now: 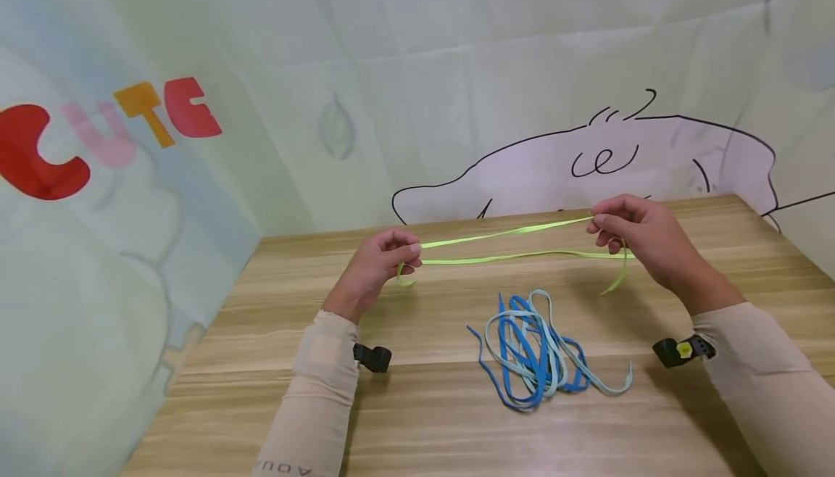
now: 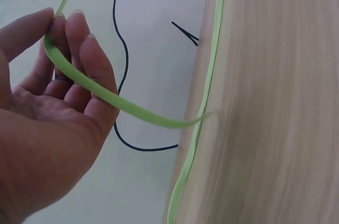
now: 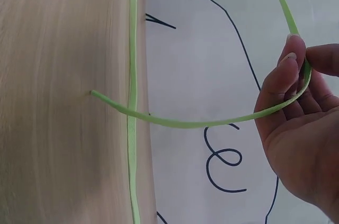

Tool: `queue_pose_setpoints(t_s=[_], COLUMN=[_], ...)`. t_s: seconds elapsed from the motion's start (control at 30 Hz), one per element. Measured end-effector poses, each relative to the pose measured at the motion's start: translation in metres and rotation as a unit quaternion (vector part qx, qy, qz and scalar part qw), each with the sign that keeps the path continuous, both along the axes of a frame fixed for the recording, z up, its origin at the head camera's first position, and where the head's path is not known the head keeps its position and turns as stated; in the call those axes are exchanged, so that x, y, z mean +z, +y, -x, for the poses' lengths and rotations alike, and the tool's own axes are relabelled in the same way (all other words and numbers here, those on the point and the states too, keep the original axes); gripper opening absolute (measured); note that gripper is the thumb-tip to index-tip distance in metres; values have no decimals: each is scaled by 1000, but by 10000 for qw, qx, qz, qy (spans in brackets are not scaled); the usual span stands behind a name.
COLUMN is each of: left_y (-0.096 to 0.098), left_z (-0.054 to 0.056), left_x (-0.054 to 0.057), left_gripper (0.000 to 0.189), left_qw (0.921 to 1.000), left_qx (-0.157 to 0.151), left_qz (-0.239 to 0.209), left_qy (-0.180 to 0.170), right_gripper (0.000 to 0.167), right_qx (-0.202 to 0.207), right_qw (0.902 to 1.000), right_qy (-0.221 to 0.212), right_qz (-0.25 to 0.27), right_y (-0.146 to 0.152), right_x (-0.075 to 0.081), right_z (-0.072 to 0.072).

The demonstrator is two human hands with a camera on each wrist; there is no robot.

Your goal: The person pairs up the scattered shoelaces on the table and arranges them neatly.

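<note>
A flat lime-green shoelace is stretched in the air between both hands, rising slightly to the right. My left hand pinches it between thumb and fingers, and a short loose end hangs past the palm. On the other side, my right hand pinches the lace the same way; its longer free end curves down below the fingers. A second lime-green shoelace lies nearly straight along the table beneath the held one.
Nearer on the wooden table lies a tangled pile of dark blue shoelaces and light blue shoelaces. Behind the table's far edge hangs a pale printed cloth with cartoon lines and coloured letters.
</note>
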State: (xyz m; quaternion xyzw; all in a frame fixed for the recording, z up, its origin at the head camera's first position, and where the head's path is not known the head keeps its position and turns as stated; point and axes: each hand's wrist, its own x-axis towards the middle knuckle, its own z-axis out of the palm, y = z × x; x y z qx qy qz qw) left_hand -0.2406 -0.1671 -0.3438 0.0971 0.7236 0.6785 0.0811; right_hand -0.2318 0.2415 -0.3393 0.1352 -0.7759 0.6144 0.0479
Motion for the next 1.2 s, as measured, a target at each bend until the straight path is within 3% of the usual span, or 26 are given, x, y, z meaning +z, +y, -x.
queue_pose_setpoints(t_s=[0.27, 0.67, 0.83, 1.2], left_y=[-8, -17, -18, -27], left_z=[5, 5, 5, 9], left_x=[-5, -10, -12, -18], left_gripper=[15, 19, 27, 26], left_qw=[9996, 9993, 9986, 9963], left_qx=[200, 314, 408, 619], left_qz=[196, 126, 114, 299], left_qy=[-92, -174, -328, -513], right_gripper=[30, 38, 37, 32], right_qx=[-71, -428, -437, -629], right_qw=[9998, 9910, 9872, 9784], right_qy=[-118, -65, 35, 31], right_qz=[-135, -1265, -1536, -1971], right_y=[4, 16, 21, 28], right_x=[-3, -7, -7, -8], right_z=[3, 2, 2, 5])
